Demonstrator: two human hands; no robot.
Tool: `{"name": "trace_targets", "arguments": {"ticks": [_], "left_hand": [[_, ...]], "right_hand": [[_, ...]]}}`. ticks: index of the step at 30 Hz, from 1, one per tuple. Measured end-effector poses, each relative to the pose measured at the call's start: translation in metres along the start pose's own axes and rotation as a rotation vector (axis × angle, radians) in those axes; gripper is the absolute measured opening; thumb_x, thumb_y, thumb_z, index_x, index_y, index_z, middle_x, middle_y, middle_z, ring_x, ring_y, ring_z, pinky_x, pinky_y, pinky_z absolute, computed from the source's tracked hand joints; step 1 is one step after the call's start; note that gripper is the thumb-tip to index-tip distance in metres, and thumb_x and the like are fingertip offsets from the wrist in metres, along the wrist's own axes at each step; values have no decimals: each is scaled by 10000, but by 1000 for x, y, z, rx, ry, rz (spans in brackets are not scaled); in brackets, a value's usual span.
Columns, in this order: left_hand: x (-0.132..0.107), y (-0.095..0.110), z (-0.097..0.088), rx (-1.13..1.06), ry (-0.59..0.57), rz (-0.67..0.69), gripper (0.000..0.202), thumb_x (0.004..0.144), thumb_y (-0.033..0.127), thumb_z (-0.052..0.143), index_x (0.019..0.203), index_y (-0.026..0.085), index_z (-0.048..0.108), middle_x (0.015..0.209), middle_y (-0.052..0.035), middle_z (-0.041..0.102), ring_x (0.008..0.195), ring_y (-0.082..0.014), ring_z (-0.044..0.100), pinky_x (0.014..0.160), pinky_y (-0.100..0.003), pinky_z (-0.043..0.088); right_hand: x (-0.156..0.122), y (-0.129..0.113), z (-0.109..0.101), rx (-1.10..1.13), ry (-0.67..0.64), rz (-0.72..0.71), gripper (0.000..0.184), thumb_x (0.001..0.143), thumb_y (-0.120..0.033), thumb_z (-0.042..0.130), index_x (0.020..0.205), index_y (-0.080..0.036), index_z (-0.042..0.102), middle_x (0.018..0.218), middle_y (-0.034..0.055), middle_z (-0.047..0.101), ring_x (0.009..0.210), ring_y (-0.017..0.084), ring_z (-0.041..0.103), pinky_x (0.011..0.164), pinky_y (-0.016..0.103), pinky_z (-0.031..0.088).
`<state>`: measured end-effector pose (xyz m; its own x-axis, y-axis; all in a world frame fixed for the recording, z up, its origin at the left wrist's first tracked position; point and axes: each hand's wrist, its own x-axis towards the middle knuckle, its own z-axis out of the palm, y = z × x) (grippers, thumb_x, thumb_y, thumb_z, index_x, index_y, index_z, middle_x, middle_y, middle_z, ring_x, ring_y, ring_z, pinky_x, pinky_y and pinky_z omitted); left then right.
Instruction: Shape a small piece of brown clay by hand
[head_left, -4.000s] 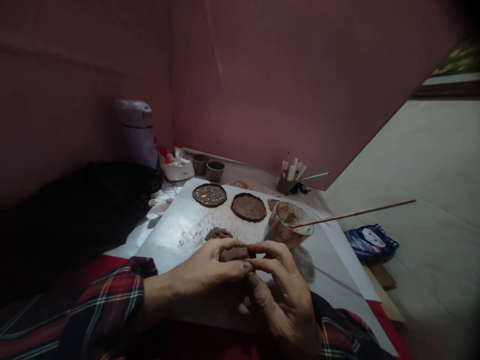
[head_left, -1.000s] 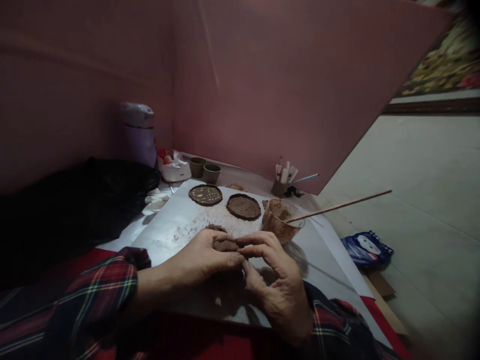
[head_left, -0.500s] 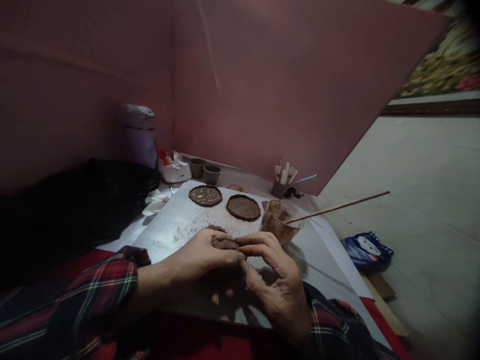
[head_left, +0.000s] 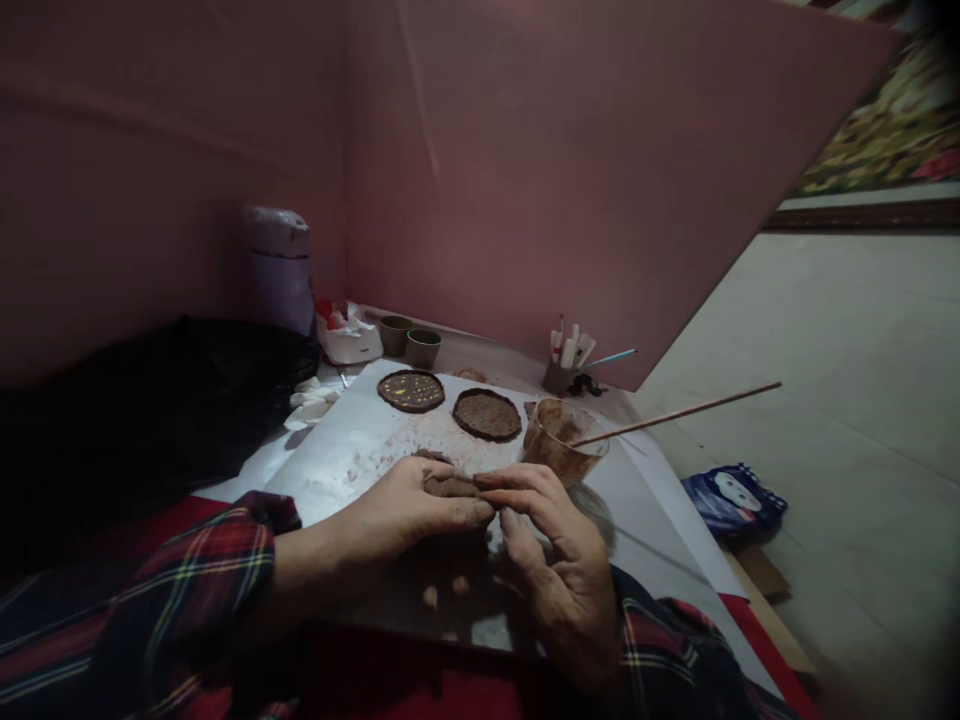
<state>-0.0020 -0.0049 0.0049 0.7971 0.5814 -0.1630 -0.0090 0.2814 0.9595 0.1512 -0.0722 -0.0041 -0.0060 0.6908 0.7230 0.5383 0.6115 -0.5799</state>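
My left hand (head_left: 409, 505) is closed round a lump of brown clay (head_left: 448, 486), its thumb along the near side. Opposite it, my right hand (head_left: 559, 555) is curled, with its fingertips at the clay's right end and its thumb bent under the fingers. Much of the clay is hidden by my hands. Just beyond my left hand, more brown clay (head_left: 433, 456) shows on the pale board (head_left: 330, 485). Two small clay bits (head_left: 430, 597) lie on the board below my hands.
Farther back lie a yellow-dotted clay disc (head_left: 411, 391) and a plain rimmed one (head_left: 487, 415). A smeared glass bowl (head_left: 562, 440) has a long stick (head_left: 690, 410) jutting right. Behind are two cups (head_left: 424, 350), a tool holder (head_left: 558, 377) and a black bag (head_left: 165, 430).
My right thumb has drawn back a little to the right, away from my left thumb. My left hand and the clay have hardly moved.
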Motion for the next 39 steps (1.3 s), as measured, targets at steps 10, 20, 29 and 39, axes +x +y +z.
{"name": "trace_targets", "arguments": {"ticks": [10, 20, 29, 39], "left_hand": [[5, -11, -6, 118, 289, 217, 294, 758, 365, 697, 970, 166, 661, 877, -26, 670, 803, -160, 597, 712, -252, 458], [1, -3, 1, 133, 347, 198, 285, 828, 392, 598, 957, 146, 533, 797, -12, 604, 645, -114, 562, 540, -217, 441], [1, -4, 4, 151, 242, 168, 224, 785, 268, 620, 899, 171, 454, 677, 57, 465, 542, -75, 445, 406, -165, 381], [3, -6, 5, 269, 258, 318, 188, 730, 145, 636, 852, 157, 493, 756, 31, 538, 687, -100, 494, 565, -198, 399]], "right_hand": [[1, 10, 4, -94, 102, 52, 140, 808, -59, 578, 764, -149, 677, 816, 65, 673, 798, 166, 623, 721, 289, 491], [-4, 13, 3, -148, -28, 193, 121, 802, -104, 605, 897, -159, 657, 937, 71, 654, 918, 207, 590, 806, 352, 463], [-3, 16, 4, -103, -57, 198, 151, 883, -181, 548, 758, -188, 632, 894, 45, 648, 890, 186, 574, 790, 330, 446], [-4, 5, 1, -29, -40, 74, 135, 883, -146, 515, 918, -189, 639, 989, 54, 621, 975, 178, 561, 843, 318, 445]]}}
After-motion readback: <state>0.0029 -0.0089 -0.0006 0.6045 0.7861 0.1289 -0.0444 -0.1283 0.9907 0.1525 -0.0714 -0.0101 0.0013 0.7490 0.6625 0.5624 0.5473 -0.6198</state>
